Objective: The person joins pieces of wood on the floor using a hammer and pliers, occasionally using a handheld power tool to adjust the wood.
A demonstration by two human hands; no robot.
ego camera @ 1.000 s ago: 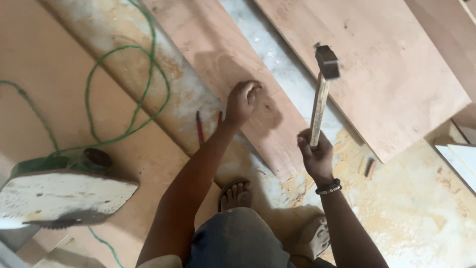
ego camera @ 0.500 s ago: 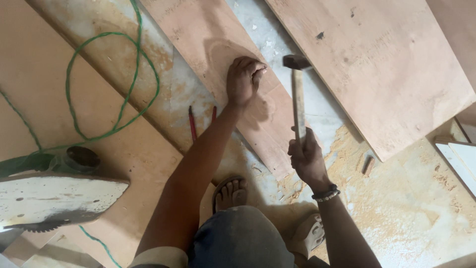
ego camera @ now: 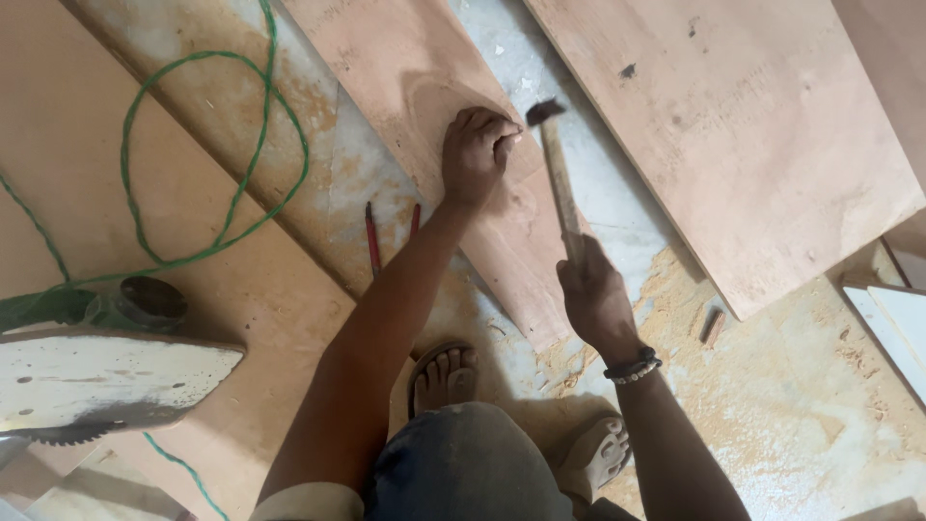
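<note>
My right hand [ego camera: 590, 294] grips the wooden handle of a hammer [ego camera: 556, 169], whose dark head sits low beside my left fingertips. My left hand [ego camera: 476, 151] rests on a narrow plywood strip [ego camera: 424, 87], fingers pinched together near the strip's right edge; whatever they pinch is too small to see. The strip lies on a dusty stone floor, running from the top of the view down toward my feet.
A large plywood sheet [ego camera: 733, 125] lies to the right, another board [ego camera: 145, 222] to the left. A green cable [ego camera: 203, 154] loops across the floor to a circular saw [ego camera: 96, 367] at lower left. Red-handled pliers [ego camera: 374, 236] lie beside my left forearm. Sawdust covers the floor at right.
The hammer has swung down from a raised position to just beside my left fingertips. My left hand has stayed on the plywood strip.
</note>
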